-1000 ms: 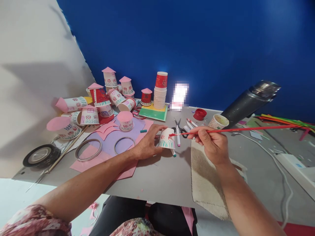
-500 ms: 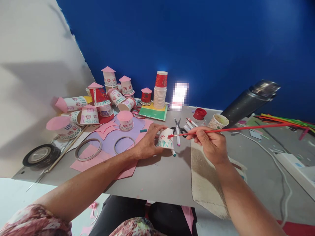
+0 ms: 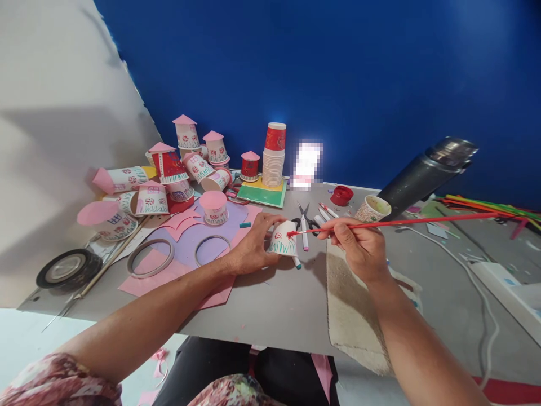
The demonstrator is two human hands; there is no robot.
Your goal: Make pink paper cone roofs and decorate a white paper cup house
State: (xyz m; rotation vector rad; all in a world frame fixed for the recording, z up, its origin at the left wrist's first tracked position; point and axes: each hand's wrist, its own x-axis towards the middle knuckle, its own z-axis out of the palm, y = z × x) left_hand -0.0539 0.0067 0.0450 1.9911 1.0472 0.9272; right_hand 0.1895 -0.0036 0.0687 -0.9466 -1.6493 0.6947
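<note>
My left hand (image 3: 258, 246) grips a white paper cup (image 3: 284, 239) upside down by its left side. Green grass strokes run along the cup's lower rim, with red dabs above them. In my right hand (image 3: 359, 246) is a long red paintbrush (image 3: 397, 223), held like a pen. Its red-wet tip touches the cup's right side. Just behind the cup lie black-handled scissors (image 3: 302, 213) and a white marker with a pink end (image 3: 305, 239). Under the cup's right edge a green-tipped marker (image 3: 297, 263) pokes out.
Decorated paper cups with pink roofs (image 3: 186, 132) crowd the left back. A cup stack (image 3: 274, 166), red lid (image 3: 341, 195), patterned cup (image 3: 373, 208) and leaning dark flask (image 3: 422, 175) stand behind. A beige cloth (image 3: 346, 316) lies under my right forearm; tape rolls (image 3: 70, 268) are at left.
Hardly anything differs. The brush tip stays against the cup with a slight shift, and the whole view has drifted a little.
</note>
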